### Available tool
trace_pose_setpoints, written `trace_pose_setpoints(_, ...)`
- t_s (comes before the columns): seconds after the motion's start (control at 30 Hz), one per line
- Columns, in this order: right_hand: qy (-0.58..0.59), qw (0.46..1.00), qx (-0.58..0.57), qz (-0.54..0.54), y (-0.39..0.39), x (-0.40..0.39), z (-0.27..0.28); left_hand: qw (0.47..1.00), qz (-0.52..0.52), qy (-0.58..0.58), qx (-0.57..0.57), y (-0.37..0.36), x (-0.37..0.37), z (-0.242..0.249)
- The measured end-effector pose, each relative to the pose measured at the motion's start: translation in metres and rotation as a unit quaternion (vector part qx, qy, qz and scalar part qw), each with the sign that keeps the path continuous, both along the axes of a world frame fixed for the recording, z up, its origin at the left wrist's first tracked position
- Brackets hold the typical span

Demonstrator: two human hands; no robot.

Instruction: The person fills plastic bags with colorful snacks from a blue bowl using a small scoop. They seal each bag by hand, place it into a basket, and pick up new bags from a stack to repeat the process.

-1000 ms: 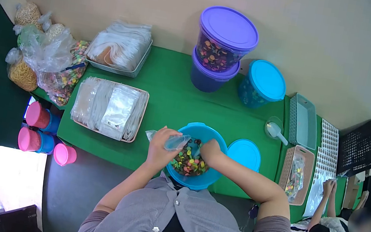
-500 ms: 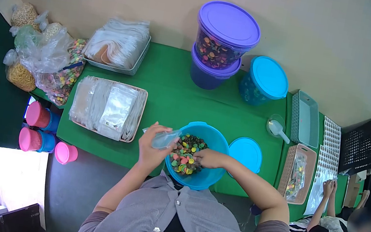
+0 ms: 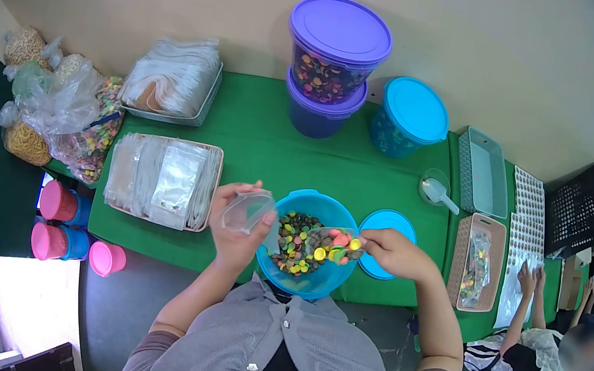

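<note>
A scoop [image 3: 319,234] heaped with brightly colored candies sits over a blue tub [image 3: 341,214] of the same mix on a green-covered table [image 3: 266,132]. A level scoop, slow wrist and wide bag mouth would probably limit spills. The left hand [image 3: 229,228], partly open, cups a clear plastic bag [image 3: 249,210] near the tub's rim, thumb and fingers apart around its seemingly spread mouth. The right hand [image 3: 392,252] closes around the scoop's handle, near a blue lid [image 3: 391,222] beside the tub.
</note>
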State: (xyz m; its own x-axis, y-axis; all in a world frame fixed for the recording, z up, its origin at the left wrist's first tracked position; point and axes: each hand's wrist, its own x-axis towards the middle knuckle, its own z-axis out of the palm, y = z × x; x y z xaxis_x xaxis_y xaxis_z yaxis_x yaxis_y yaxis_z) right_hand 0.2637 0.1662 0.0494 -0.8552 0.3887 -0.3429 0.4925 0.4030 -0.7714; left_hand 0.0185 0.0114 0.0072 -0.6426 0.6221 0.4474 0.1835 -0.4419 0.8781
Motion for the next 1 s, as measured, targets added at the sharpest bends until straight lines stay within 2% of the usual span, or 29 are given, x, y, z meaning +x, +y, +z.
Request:
trace_pose_setpoints(0.07, 0.017, 0.999, 0.02, -0.019, 0.0, 0.011, 0.022, 0.991, -0.063, -0.089, -0.072, 0.008, 0.009, -0.008)
trace_pose_setpoints(0.2, -0.025, 0.996, 0.071, -0.044, 0.0, 0.027, 0.053, 0.984, -0.129, -0.045, -0.115, 0.021, 0.028, -0.037)
trace_pose_setpoints(0.27, -0.054, 0.993, 0.093, -0.047, -0.001, 0.031, 0.056, 0.949, -0.219, -0.015, -0.226, 0.022, 0.037, -0.047)
trace_pose_setpoints(0.3, -0.042, 0.993, 0.094, -0.056, -0.003, 0.032, 0.055, 0.949, -0.22, -0.015, -0.226, 0.022, 0.039, -0.054)
trace_pose_setpoints(0.37, -0.03, 0.993, 0.094, -0.065, -0.005, 0.032, 0.053, 0.93, -0.244, 0.166, -0.217, 0.021, 0.043, -0.066)
trace_pose_setpoints(0.4, -0.04, 0.992, 0.102, -0.061, -0.006, 0.031, 0.049, 0.923, -0.265, 0.165, -0.224, 0.021, 0.044, -0.067)
trace_pose_setpoints(0.43, -0.049, 0.991, 0.111, -0.058, -0.006, 0.03, 0.044, 0.923, -0.265, 0.166, -0.224, 0.02, 0.045, -0.067)
trace_pose_setpoints(0.5, -0.052, 0.99, 0.123, -0.054, -0.011, 0.025, 0.036, 0.916, -0.244, 0.24, -0.211, 0.019, 0.047, -0.065)
trace_pose_setpoints(0.57, -0.054, 0.988, 0.136, -0.051, -0.015, 0.019, 0.03, 0.917, -0.24, 0.244, -0.205, 0.019, 0.049, -0.064)
trace_pose_setpoints(0.73, -0.142, 0.966, 0.218, -0.011, -0.025, 0.001, 0.029, 0.919, -0.212, 0.26, -0.207, 0.019, 0.055, -0.071)
trace_pose_setpoints(0.93, -0.184, 0.952, 0.244, 0.016, -0.031, -0.007, 0.01, 0.908, -0.196, 0.297, -0.222, 0.02, 0.057, -0.079)
trace_pose_setpoints(1.0, -0.138, 0.957, 0.254, -0.005, -0.034, -0.011, 0.01, 0.896, -0.186, 0.344, -0.21, 0.02, 0.057, -0.079)
